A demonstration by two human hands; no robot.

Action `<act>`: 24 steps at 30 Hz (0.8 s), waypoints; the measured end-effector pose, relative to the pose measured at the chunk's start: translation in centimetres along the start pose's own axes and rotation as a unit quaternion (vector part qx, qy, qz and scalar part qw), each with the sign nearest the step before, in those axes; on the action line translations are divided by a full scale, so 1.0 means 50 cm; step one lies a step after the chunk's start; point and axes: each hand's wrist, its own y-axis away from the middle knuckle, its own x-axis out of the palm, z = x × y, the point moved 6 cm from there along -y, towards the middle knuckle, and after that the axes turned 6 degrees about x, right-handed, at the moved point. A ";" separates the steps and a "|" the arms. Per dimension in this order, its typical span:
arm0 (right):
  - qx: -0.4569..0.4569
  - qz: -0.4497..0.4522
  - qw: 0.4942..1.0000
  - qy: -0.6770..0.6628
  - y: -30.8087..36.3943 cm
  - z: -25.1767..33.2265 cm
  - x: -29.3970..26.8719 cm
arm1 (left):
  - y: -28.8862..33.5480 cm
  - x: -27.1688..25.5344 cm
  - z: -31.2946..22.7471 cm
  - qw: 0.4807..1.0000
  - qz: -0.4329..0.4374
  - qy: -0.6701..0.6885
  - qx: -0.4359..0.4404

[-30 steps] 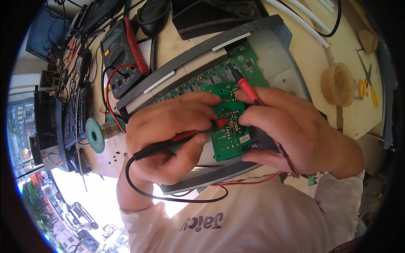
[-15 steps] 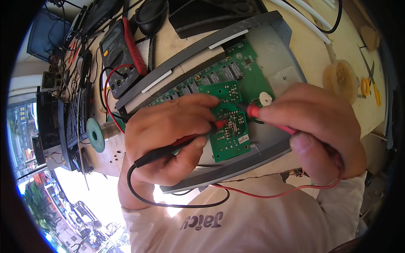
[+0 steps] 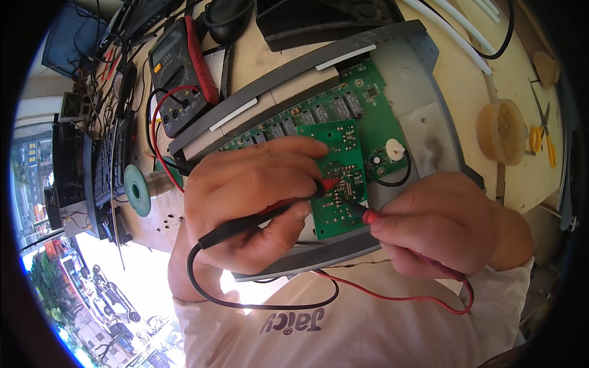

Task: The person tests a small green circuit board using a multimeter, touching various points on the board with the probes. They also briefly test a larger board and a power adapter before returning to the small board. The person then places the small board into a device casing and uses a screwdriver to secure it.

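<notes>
A small green circuit board (image 3: 339,228), solder side up, lies over a larger green board (image 3: 375,126) in a grey panel housing (image 3: 419,138). My left hand (image 3: 251,199) is closed round a black-cabled test probe (image 3: 230,232), its red front over the middle of the small board. My right hand (image 3: 438,227) pinches a red test probe (image 3: 369,216), its dark tip at the small board's lower part. Whether either tip touches the solder joints I cannot tell. The probe leads run to a red and dark grey multimeter (image 3: 179,76) standing beyond the housing.
Left of my left hand is a spool of solder wire (image 3: 140,190), with several tiny dark parts beside it. At the right lie a round yellowish tub (image 3: 501,132) and yellow-handled scissors (image 3: 542,138). A black angular casing (image 3: 331,21) and white tubes (image 3: 457,30) are at the back.
My right hand has moved down and left with the red probe, from the small board's upper right to its lower part. My left hand stays nearly in place on its probe.
</notes>
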 end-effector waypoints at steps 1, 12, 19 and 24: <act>-0.006 -0.001 1.000 0.007 0.002 0.001 0.002 | -0.001 0.000 -0.001 1.000 0.000 -0.001 -0.001; 0.002 0.016 0.999 0.027 0.006 0.000 0.004 | 0.005 0.004 0.006 1.000 0.004 -0.004 -0.008; 0.038 0.060 0.997 0.013 -0.008 0.000 0.004 | 0.005 -0.002 0.000 1.000 -0.012 0.008 0.001; 0.073 0.125 0.989 0.009 0.017 -0.008 -0.001 | 0.000 -0.004 -0.006 1.000 -0.014 0.001 -0.017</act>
